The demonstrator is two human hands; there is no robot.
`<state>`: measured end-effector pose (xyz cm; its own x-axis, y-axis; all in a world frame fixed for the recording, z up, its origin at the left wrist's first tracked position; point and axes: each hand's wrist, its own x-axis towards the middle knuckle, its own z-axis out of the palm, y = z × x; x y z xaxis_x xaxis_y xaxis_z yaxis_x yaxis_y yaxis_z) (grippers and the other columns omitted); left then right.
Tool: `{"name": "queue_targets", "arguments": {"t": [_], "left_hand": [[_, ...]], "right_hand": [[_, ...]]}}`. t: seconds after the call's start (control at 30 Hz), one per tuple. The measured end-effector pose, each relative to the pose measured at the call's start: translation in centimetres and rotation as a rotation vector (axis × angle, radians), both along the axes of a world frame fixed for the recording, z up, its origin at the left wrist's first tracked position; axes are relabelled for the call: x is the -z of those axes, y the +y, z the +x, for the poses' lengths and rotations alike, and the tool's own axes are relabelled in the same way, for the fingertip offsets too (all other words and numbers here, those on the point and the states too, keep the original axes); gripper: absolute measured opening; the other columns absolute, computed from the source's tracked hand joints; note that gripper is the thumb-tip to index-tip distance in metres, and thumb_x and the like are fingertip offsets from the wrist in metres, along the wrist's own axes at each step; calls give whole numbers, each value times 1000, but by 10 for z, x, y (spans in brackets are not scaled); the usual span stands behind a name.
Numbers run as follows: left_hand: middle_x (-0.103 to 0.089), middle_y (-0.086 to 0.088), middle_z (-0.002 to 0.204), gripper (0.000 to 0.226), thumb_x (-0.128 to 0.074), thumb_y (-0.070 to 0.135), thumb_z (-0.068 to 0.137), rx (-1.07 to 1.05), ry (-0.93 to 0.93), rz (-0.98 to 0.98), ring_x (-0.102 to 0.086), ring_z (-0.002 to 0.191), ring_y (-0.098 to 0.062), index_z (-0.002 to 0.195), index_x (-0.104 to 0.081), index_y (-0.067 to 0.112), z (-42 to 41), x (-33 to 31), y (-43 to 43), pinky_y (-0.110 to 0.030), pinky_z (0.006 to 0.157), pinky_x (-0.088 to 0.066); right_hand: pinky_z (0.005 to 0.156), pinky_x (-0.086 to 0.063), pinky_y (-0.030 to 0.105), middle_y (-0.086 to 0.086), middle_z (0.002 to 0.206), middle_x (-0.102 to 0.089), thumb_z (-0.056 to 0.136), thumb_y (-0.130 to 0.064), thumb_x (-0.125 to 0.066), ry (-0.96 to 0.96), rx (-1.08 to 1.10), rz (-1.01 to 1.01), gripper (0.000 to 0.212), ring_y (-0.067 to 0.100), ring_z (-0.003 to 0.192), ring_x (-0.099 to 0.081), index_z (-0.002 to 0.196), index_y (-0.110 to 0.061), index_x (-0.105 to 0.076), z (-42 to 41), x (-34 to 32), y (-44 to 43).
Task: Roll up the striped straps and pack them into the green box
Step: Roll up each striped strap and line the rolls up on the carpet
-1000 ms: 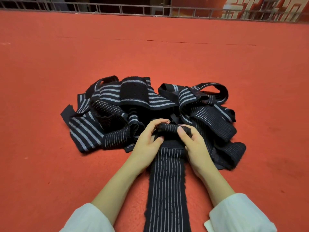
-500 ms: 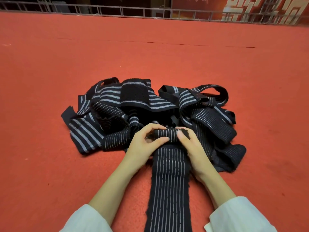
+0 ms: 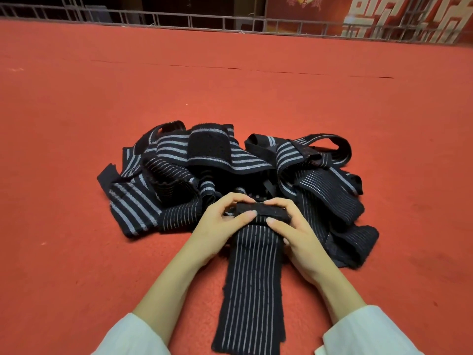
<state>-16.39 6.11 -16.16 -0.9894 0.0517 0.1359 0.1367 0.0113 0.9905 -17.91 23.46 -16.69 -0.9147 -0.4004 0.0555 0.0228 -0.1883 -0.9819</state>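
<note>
**A:** Since half a second ago, the roll [image 3: 261, 211] at the end of the striped strap [image 3: 253, 290] is sitting slightly further out from the pile of straps [image 3: 179, 175], toward the person. Its outer face is now showing plain dark cloth instead of stripes.

**B:** What are the hands doing?

**A:** Both are grasping that roll. The left hand [image 3: 220, 222] is curling round the roll's left end, with its fingers over the side facing the pile and its thumb pressing the side facing away. The right hand [image 3: 294, 228] is mirroring this on the right end. The two thumb tips are lying close together near the roll's middle.

**B:** Where is the strap lying?

**A:** The roll is resting against the near edge of the pile. The unrolled length, dark with thin pale lines, is running flat away from the pile between the forearms. It is passing out of the bottom of the view.

**B:** And the pile itself?

**A:** Black straps with grey-white stripes, some broad and some fine, are lying tangled in a loose heap on a red carpet [image 3: 76, 124]. A loop [image 3: 330, 147] is sticking out at the pile's far right. A plain black patch [image 3: 208, 147] is showing on top.

**B:** Anything else?

**A:** White sleeves [image 3: 133, 336] are covering both arms on the side away from the pile. A metal railing [image 3: 204, 21] is running across well beyond the pile, at the carpet's far edge.
</note>
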Motion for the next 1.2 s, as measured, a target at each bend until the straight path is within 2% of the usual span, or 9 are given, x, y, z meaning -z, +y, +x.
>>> {"name": "queue_targets", "arguments": {"t": [0.1, 0.23, 0.37, 0.47, 0.57, 0.73, 0.9, 1.03, 1.2], "left_hand": [[-65, 11, 106, 23, -62, 19, 86, 76, 17, -24, -61, 100, -8, 109, -60, 17, 3, 5, 4, -24, 92, -48], [-49, 2, 126, 25, -51, 32, 86, 75, 50, -170, -45, 123, -6, 111, -53, 33, 7, 11, 10, -26, 109, -31], [-52, -1, 125, 35, -58, 25, 83, 62, 123, -115, -49, 123, -10, 117, -54, 28, 7, 8, 11, -26, 108, -34], [-61, 3, 121, 44, -63, 22, 83, 53, 4, 65, -61, 109, -6, 125, -53, 24, 5, 6, 9, -23, 96, -46], [-68, 0, 115, 34, -68, 22, 86, -19, -34, 63, -63, 108, -12, 119, -60, 20, 0, 6, 2, -28, 95, -48], [-64, 0, 109, 32, -67, -5, 82, -24, 47, 100, -64, 92, -15, 106, -60, 15, 0, 3, -2, -25, 82, -52], [-64, -1, 103, 35, -60, -19, 81, 22, 49, 100, -63, 79, -10, 101, -58, 10, 5, -1, 1, -19, 72, -49], [-66, 5, 108, 32, -68, 6, 85, 98, -54, 196, -66, 81, -10, 115, -60, 15, 7, -5, 0, -21, 63, -51], [-67, 2, 108, 32, -62, 37, 86, 77, -80, 71, -64, 93, -6, 116, -61, 27, 4, -1, 4, -21, 72, -52]], "right_hand": [[85, -50, 22, 0, 116, -61, 86, -30, -60, 10, 31, 30, 36, 8, 102, -62, 121, -25, -51, 3, 1, -5], [83, -46, 10, -12, 117, -52, 95, -36, -38, 38, 50, 104, 35, -13, 98, -58, 128, -24, -40, 6, 4, -12], [85, -48, 16, -3, 118, -58, 98, -19, -50, 47, 105, 88, 29, -3, 100, -61, 126, -25, -45, 2, 6, -7], [93, -49, 26, 1, 122, -62, 89, -22, -62, 49, 107, 39, 41, 11, 111, -62, 127, -24, -48, 0, 8, -3], [91, -49, 22, -1, 121, -64, 89, -15, -65, 62, 101, 33, 44, 10, 111, -62, 128, -22, -47, -1, 7, -3], [94, -49, 27, 1, 119, -62, 84, -35, -65, -15, 149, 4, 41, 10, 110, -62, 122, -29, -52, -3, 5, -5], [100, -47, 42, 17, 113, -66, 89, -30, -62, -29, 159, -47, 31, 23, 106, -62, 111, -9, -58, -3, 3, -4], [87, -51, 34, 10, 103, -65, 83, -16, -66, -34, 109, -133, 21, 20, 96, -61, 104, -16, -61, -4, 1, 2], [89, -53, 38, 17, 114, -63, 80, -12, -58, -27, 32, -91, 32, 27, 103, -62, 112, -15, -56, -2, 4, -1]]}}
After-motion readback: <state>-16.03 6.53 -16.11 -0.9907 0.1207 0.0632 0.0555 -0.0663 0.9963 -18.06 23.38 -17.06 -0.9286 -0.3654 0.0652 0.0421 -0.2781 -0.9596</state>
